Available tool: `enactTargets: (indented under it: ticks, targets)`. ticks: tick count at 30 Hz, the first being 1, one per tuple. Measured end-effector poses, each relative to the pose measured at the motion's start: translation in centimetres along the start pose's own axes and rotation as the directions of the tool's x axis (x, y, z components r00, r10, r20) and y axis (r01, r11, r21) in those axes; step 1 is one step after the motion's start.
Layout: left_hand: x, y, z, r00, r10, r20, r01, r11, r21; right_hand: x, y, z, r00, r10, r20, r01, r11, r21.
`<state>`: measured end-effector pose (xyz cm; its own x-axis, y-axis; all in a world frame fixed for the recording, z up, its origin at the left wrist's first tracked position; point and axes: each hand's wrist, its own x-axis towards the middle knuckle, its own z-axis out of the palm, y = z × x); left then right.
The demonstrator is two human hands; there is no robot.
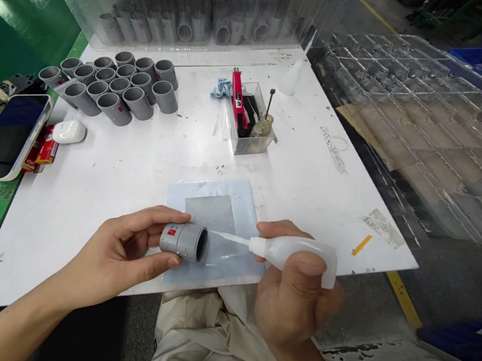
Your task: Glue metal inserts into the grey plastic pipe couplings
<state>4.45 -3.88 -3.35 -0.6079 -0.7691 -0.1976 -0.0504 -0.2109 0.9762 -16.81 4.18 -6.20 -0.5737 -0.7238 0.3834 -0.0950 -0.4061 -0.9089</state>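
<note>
Between thumb and fingers, my left hand (124, 248) grips a short grey plastic tube (181, 241) lying on its side, a red mark on its wall and its open end facing right. My right hand (296, 296) is closed round a translucent squeeze bottle (297, 254), tipped sideways. Its thin nozzle points left and ends close to the tube's open end; I cannot tell whether it touches. Both are held over a pale blue sheet (245, 199) with a grey square (214, 211) on it, near the table's front edge.
Several upright grey tubes (120, 84) stand at the table's back left, before clear trays (141, 29) of more tubes. A small box (252, 146) holds a red cutter (237, 99) and a glass jar (263, 125). A phone (7, 136) lies left; another squeeze bottle (290, 80) stands behind.
</note>
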Motion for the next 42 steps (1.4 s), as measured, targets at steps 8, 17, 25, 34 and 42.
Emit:
enactTargets:
  ticks: [8,17,25,34,42]
  targets:
    - [-0.1,-0.7,-0.3,0.999,0.051,0.004,-0.051,0.998,0.047,-0.4,0.3,-0.1,0.995,0.077,-0.059,-0.080,0.996,-0.041]
    - [0.2,0.0,-0.1,0.997,0.076,-0.019,-0.074,0.993,0.097,-0.6,0.1,-0.4,0.989,0.139,-0.055,-0.140,0.990,-0.023]
    - [-0.2,-0.5,-0.2,0.997,0.069,-0.028,-0.067,0.996,0.065,-0.8,0.2,-0.7,0.990,0.138,-0.031,-0.138,0.990,-0.017]
    - [-0.2,-0.3,-0.3,0.998,0.055,-0.031,-0.052,0.996,0.076,-0.8,0.2,-1.0,0.993,0.113,0.039,-0.115,0.992,0.060]
    - [-0.2,-0.9,-0.6,0.993,0.115,-0.007,-0.113,0.986,0.124,-0.5,0.1,-1.2,0.988,0.124,0.097,-0.134,0.986,0.104]
